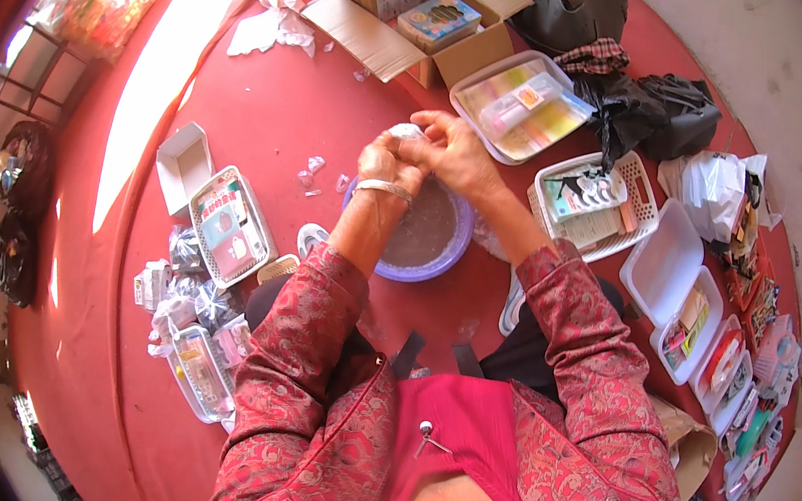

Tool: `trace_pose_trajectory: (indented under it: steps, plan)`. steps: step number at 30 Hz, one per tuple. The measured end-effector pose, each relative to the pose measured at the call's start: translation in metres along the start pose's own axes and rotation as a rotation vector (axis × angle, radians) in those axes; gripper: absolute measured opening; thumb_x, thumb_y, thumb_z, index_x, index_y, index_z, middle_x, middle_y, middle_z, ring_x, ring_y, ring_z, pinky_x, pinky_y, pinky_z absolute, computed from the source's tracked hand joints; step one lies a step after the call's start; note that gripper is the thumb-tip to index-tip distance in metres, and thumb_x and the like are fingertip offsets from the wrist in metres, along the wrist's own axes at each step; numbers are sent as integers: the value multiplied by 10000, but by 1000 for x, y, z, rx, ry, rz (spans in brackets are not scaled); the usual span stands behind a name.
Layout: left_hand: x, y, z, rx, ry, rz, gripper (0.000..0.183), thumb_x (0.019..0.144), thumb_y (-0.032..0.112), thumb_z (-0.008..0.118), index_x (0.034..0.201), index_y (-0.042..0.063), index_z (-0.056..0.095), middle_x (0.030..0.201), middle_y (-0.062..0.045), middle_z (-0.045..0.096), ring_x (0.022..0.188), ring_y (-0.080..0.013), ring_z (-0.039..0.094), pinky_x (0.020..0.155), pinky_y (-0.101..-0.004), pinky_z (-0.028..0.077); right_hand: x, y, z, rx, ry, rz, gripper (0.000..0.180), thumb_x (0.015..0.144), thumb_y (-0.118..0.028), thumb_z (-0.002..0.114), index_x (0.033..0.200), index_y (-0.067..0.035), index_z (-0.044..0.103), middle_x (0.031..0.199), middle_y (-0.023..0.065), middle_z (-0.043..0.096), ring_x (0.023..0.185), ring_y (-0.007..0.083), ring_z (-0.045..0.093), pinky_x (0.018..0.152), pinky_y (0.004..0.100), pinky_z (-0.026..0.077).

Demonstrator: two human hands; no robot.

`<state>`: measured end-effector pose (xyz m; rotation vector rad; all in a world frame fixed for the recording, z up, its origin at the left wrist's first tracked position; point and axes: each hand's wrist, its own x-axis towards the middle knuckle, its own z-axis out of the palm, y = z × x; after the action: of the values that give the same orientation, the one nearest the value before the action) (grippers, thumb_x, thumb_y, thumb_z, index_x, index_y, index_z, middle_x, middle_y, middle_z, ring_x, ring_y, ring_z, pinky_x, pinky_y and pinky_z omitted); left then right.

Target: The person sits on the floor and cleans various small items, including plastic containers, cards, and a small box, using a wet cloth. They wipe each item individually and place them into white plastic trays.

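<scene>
My left hand (387, 162), with a pale bangle at its wrist, is closed around a small white wad (407, 131). The fingers and thumb of my right hand (456, 153) are bent against the same wad, whose material I cannot make out. Both hands are raised above the far rim of a round purple basin (464, 237). Murky greyish water (425, 227) lies in the basin, which stands on the red floor between my feet.
Left stand a white basket (268, 245) and an open white box (183, 162). Ahead are an open cardboard box (469, 63) and a plastic tray (518, 152). Right are another basket (636, 230) and several lidded containers (664, 245). Plastic scraps (315, 165) lie near the basin.
</scene>
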<state>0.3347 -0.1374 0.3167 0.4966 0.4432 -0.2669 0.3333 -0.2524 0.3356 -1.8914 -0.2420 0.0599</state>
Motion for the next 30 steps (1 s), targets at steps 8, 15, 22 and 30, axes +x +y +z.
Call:
trace_pose_trajectory:
  steps: [8, 15, 22, 30]
  plan:
    - [-13, 25, 6, 35, -261, -241, 249, 775, 291, 488, 839, 53, 530, 781, -89, 597, 720, -242, 585, 631, -453, 481, 6, -24, -15, 348, -144, 87, 105, 755, -59, 587, 852, -18, 590, 715, 14, 588, 642, 60, 530, 563, 211, 443]
    - [-27, -4, 2, 135, -292, -147, 290, 893, 310, 426, 1087, 107, 497, 1010, -49, 560, 878, -180, 558, 780, -335, 470, 0, -21, 4, -315, 190, -288, 275, 771, -251, 533, 875, -4, 598, 860, 181, 603, 810, 291, 582, 712, 366, 448]
    - [6, -30, -3, 93, -108, -183, 233, 876, 342, 457, 892, 125, 539, 795, -38, 578, 722, -173, 548, 607, -283, 474, -2, -5, 14, -106, 269, 21, 393, 844, -360, 453, 964, -4, 568, 904, 191, 596, 861, 359, 559, 764, 393, 443]
    - [-24, -35, 4, 436, -106, -57, 183, 852, 254, 416, 866, 112, 530, 829, -32, 554, 773, -164, 528, 670, -277, 444, -24, -8, 23, -358, 298, 98, 322, 812, -235, 393, 1015, -58, 570, 956, 202, 590, 902, 369, 555, 795, 429, 425]
